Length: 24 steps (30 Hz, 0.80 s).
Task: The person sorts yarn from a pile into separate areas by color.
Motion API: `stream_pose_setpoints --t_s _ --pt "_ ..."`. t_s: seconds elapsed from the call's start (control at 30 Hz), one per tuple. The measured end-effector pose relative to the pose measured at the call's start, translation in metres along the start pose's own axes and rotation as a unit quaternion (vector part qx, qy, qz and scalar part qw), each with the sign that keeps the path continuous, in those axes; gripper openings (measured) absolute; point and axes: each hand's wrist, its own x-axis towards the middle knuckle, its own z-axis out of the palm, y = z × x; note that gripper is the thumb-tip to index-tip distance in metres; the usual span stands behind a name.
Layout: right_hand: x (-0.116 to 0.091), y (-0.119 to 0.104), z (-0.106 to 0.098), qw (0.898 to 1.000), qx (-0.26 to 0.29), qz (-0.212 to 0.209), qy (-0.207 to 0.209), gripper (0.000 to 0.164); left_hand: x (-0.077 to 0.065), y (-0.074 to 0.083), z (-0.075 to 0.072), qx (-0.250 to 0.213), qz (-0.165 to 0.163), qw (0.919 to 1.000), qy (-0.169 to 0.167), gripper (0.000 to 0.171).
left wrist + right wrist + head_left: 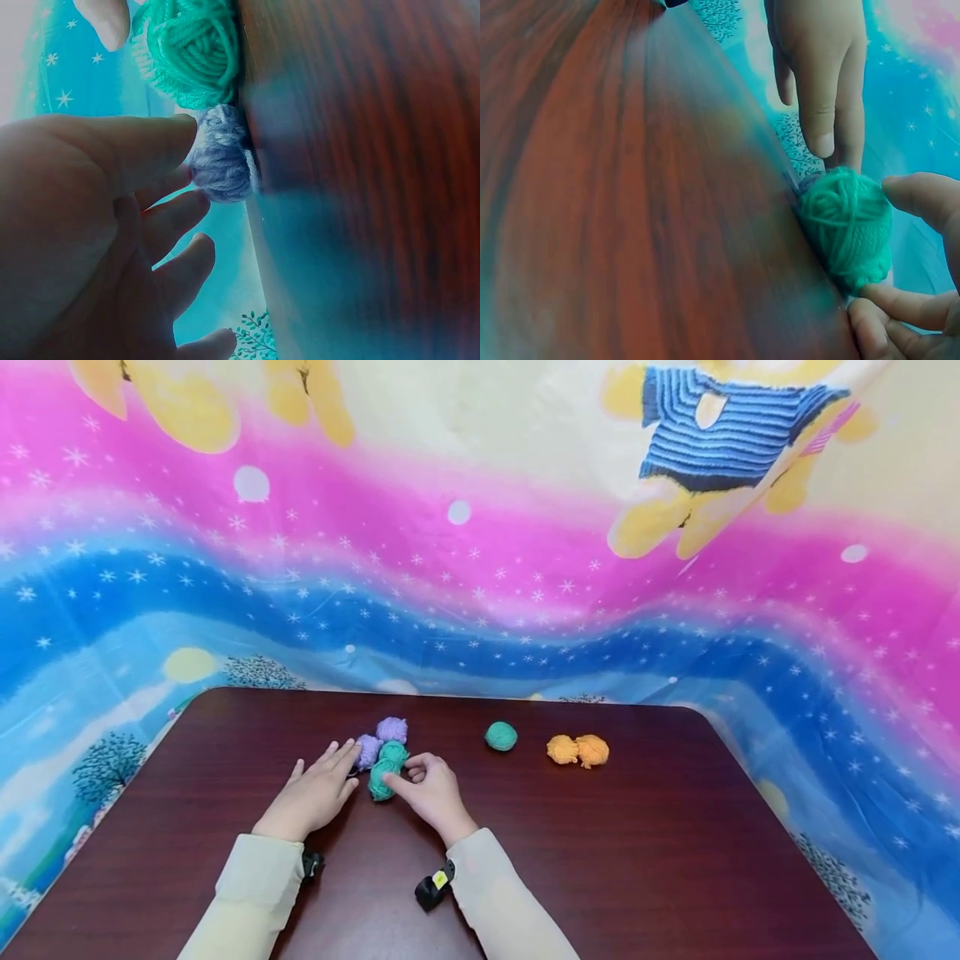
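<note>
My right hand has the green pair between thumb and fingertips, the gap only as wide as the yarn. My left hand holds nothing: palm down, fingers straight and a little spread, their tips right by the purple pair, perhaps touching it; I can't tell.

The green yarn should weigh next to nothing and give under a pinch, dry and a bit fuzzy, so I don't expect it to slip. It won't break, but a hard squeeze could squash it, and a loose strand could snag on a fingertip. I'd judge the best hold to be low on the fat sides, thumb opposite the fingers, as the right wrist view shows.

It is two rounded lumps end to end, teal-green, strands wound in bands that cross. Its far end lies close against the purple, just beyond my right fingertips. To the right of those fingers, well apart, sit a lone green ball and, farther out, the orange pair on the table.
</note>
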Motion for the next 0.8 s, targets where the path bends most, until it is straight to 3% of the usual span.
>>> stream_pose_setpoints --t_s 0.3,0.6,0.8 --pt "0.0009 -0.0079 0.0090 0.998 -0.057 -0.006 0.016 0.050 -0.0004 -0.0003 -0.0028 -0.003 0.002 1.0000 -0.006 0.060" --pt "0.0025 -0.0065 0.0095 0.996 -0.080 -0.024 0.027 0.042 0.0003 0.0000 -0.0024 -0.004 -0.002 1.0000 -0.007 0.059" --pt "0.0032 -0.0038 0.0105 0.996 -0.079 -0.023 0.034 0.028 0.0014 -0.0006 -0.0011 -0.004 -0.009 0.9999 -0.010 0.058"
